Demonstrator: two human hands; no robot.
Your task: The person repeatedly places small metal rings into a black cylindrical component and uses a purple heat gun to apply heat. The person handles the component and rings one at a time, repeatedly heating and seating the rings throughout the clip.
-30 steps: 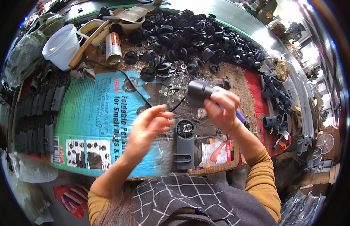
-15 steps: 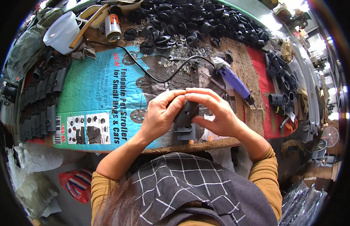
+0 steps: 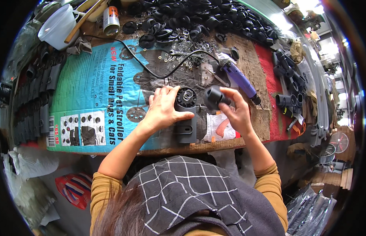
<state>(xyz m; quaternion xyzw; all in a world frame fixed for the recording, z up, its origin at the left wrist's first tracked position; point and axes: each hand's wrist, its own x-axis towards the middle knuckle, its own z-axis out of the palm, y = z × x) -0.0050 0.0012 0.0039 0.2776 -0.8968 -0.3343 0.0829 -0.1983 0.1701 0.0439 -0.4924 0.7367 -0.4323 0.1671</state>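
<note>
On the bench in front of me lies a dark grey plastic bracket with a slotted flat end and a round socket at its far end. A silver coil spring shows in that socket. My left hand grips the bracket from the left, fingertips at the socket's side and thumb across its near side. Just right of the socket, my right hand pinches a rounded black plastic cap, tilted and apart from the bracket.
A purple power screwdriver with a black cord lies to the right. Loose washers and a heap of black plastic parts cover the far side. Grey brackets line the left, beside a white bucket. Grey tubular parts sit at right.
My hands were together around the upright plastic part; now they are apart. The cap is in my right hand, and the bracket lies with its socket and spring showing.
</note>
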